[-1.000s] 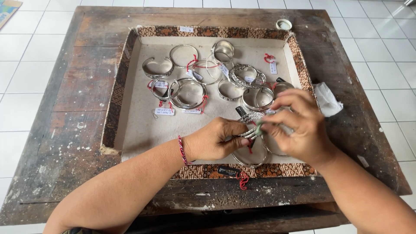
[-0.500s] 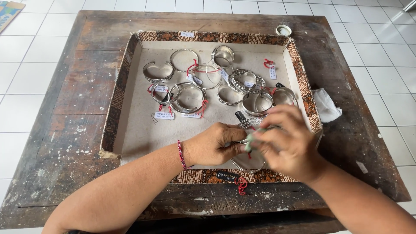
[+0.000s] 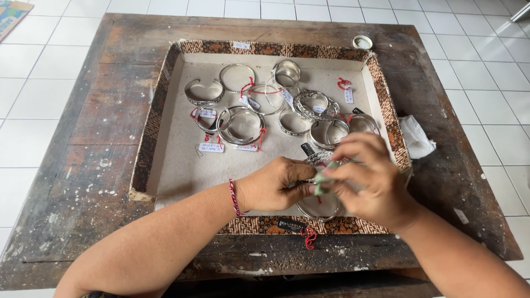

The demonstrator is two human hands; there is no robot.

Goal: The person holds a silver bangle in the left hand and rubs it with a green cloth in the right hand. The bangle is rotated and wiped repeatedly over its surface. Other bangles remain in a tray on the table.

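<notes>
1. The left hand (image 3: 273, 185) and right hand (image 3: 367, 179) meet over the near right part of a shallow tray (image 3: 165, 165). The left hand's fingers are curled in a pinch on a silver bangle (image 3: 319, 159), which sits between the two hands, just above the tray's near edge.
2. The right hand is bent over the same bangle, its fingertips pressing a small pale green cloth (image 3: 326, 179) against the metal. The hands nearly touch at the fingers.
3. Right under the hands another silver ring (image 3: 317, 209) lies flat on the tray lining. A red thread bracelet (image 3: 234, 197) circles the left wrist.
4. The tray's patterned fabric rim (image 3: 386, 110) rises just to the right of the right hand. The near rim lies close below both wrists, with a dark label and a red tassel (image 3: 308, 237) on it.
5. The tray's left half holds bare beige lining. Farther back a cluster of silver bangles (image 3: 243, 124) with red strings and white paper tags crowds the middle and far part.
6. The tray rests on a worn, dark wooden table (image 3: 83, 165), speckled with white flecks.
7. A crumpled white cloth (image 3: 417, 138) lies on the wood beside the tray's right rim, and a small round lid (image 3: 362, 42) sits past the far right corner.
8. White floor tiles (image 3: 33, 110) surround the table.
</notes>
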